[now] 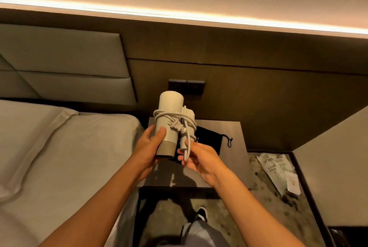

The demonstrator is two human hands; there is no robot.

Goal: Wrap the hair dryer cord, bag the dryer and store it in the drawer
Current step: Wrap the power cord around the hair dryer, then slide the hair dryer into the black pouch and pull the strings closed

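A cream hair dryer (170, 105) is held upright above the nightstand (233, 133). My left hand (148, 147) grips the lower part of its barrel, thumb on the front. The white cord (175, 116) runs in several loops around the barrel, with the plug (176, 127) lying across the front. My right hand (199, 160) pinches a hanging loop of the cord beside the folded handle. A black drawstring bag (209, 137) lies flat on the nightstand behind the dryer, partly hidden by it. No drawer front is visible.
A bed (59, 157) with light sheets lies at the left, touching the nightstand. A wall switch panel (186, 86) sits behind the dryer. Plastic-wrapped items (278, 171) lie on the patterned floor at the right, next to a slanted panel. My shoe (202, 213) shows below.
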